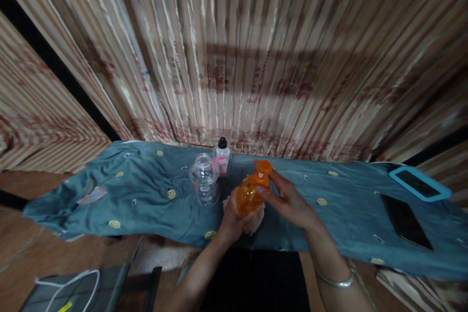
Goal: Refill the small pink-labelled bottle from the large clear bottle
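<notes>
Risk noted: the orange bottle [249,194] is held tilted above the near edge of the table [146,195], its cap [263,167] hinged open or half off (which, I cannot tell). Any liquid inside could spill onto the cloth, and a slack grip would likely drop the bottle off that edge. The clear jar [204,179] stands just beside it, toward the far edge, and could be knocked over by a careless swing.

The left hand [234,217] is wrapped around the bottle's lower body from below. The right hand [288,200] has its fingertips pressed against the neck, just under the cap. A small white bottle [222,156] stands behind the jar.
</notes>
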Demonstrator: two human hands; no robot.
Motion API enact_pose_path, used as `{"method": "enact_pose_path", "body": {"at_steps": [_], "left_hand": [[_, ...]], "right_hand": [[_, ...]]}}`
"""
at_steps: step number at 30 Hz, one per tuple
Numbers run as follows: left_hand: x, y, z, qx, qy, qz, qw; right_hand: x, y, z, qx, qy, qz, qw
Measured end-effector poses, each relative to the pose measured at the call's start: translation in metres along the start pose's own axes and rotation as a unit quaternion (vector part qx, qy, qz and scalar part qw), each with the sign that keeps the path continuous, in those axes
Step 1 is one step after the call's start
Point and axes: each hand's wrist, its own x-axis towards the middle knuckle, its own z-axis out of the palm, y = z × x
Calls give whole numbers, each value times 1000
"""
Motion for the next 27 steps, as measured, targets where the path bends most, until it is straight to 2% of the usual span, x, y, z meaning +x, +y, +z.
{"method": "enact_pose_path", "body": {"at_steps": [2, 6, 8, 10, 14, 16, 18, 22, 24, 27], "left_hand": [[0, 0, 0, 3, -1, -7, 1000], [0, 1, 1, 9, 5, -16, 1000], [-1, 1, 1, 15, 9, -17, 1000], [-1, 1, 1, 17, 11, -14, 1000], [-1, 0, 0, 9, 10, 3, 1000], [0, -1, 1, 3, 11, 3, 1000], [0, -2, 1, 1, 16, -2, 1000], [0, -1, 0, 9, 10, -8, 1000], [-1, 0, 0, 16, 0, -6, 1000], [-2, 2, 0, 15, -4, 0, 1000]], "right_hand": [[0, -2, 3, -4, -7, 0, 1000], [-5, 2, 20, -42, 116, 35, 992], [-6, 5, 23, -49, 144, 40, 988], [-5, 8, 18, -39, 122, 30, 991], [0, 11, 0, -7, 23, -22, 999], [1, 11, -3, -6, -5, -38, 999], [0, 10, 2, -22, 14, -38, 999], [-8, 8, 15, -63, 110, -24, 992], [-9, 7, 15, -67, 118, -21, 991], [-4, 4, 10, -58, 81, -23, 995]]}}
